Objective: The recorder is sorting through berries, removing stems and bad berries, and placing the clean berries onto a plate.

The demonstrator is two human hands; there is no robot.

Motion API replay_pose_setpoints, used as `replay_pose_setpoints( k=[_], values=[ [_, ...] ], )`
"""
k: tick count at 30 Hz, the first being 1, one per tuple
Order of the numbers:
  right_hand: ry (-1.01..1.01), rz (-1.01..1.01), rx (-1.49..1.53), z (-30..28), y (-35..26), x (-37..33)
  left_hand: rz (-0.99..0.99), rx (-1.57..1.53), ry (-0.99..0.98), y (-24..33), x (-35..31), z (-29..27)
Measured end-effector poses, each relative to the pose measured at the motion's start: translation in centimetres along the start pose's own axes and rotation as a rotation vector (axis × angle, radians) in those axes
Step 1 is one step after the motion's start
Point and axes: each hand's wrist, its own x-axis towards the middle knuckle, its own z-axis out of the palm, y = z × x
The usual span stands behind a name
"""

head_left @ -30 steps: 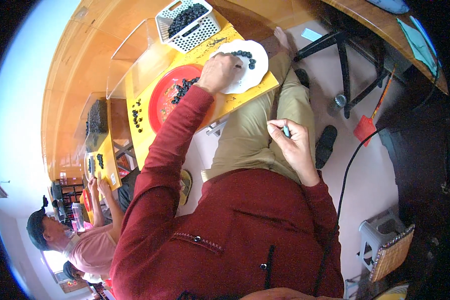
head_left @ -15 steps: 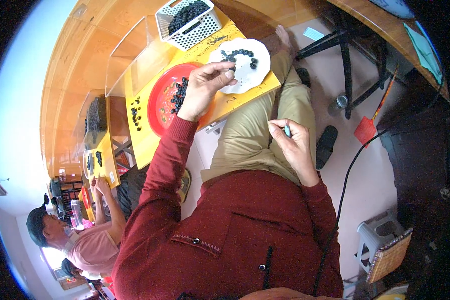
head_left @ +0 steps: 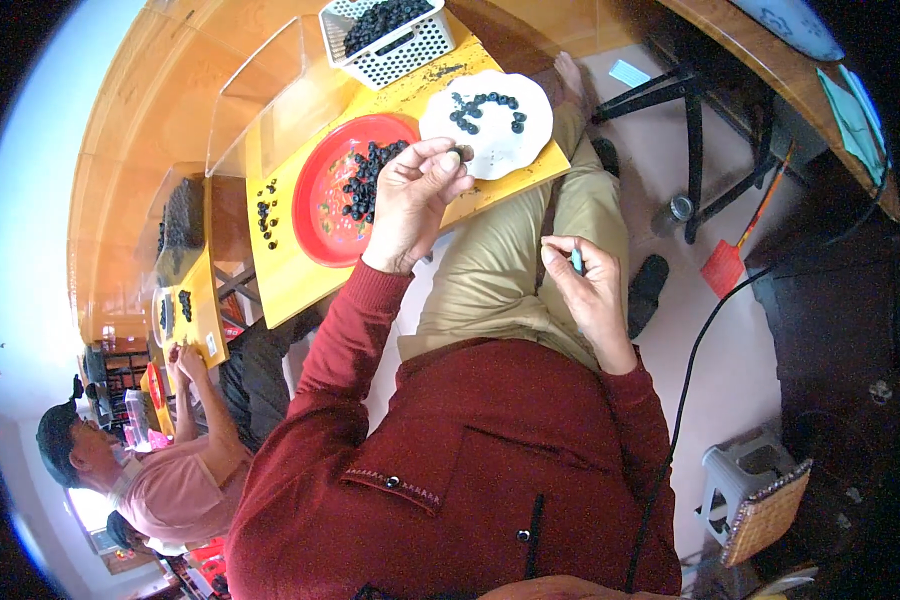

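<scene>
My left hand (head_left: 420, 200) is raised over the table's near edge, thumb and fingertips pinching a small dark round piece (head_left: 461, 154). Just beyond it lies a white scalloped plate (head_left: 525, 110) with several black round pieces (head_left: 495, 99) on it. Left of that hand, a red plate (head_left: 315, 190) carries a heap of similar black pieces (head_left: 368, 180). Above my lap, my right hand (head_left: 592, 292) is closed around a small tool with a pale blue-green handle (head_left: 576, 261); its tip is too small to make out.
A white perforated basket (head_left: 395, 62) filled with dark pieces stands at the far end of the yellow table (head_left: 290, 275). More small pieces (head_left: 264, 220) lie at its left. A co-worker (head_left: 175, 470) sits on the left. A black cable (head_left: 682, 410) hangs at my right, near a grey stool (head_left: 730, 480).
My left hand has drawn slightly back from the white plate toward me, still pinching the dark piece. The view has shifted a little; my right hand keeps its hold on the small tool.
</scene>
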Motion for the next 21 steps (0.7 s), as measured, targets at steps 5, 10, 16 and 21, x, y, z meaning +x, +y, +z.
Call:
replay_pose_setpoints(
  k=[5,10,16,21],
  values=[
    [0.036,-0.043,-0.085,0.5,0.7,0.0,0.018,-0.029,0.013,-0.2,-1.4,-0.4],
    [0.006,0.074,-0.114,0.6,0.4,-0.1,0.019,-0.089,-0.019,-0.8,-2.6,-1.0],
    [-0.106,0.047,-0.179,1.7,-2.2,0.4,0.01,-0.115,-0.054,-1.3,-3.7,-1.3],
    [-0.092,-0.347,-0.26,3.2,-3.0,1.7,0.023,-0.098,-0.045,-1.3,-4.4,-1.1]
  ],
)
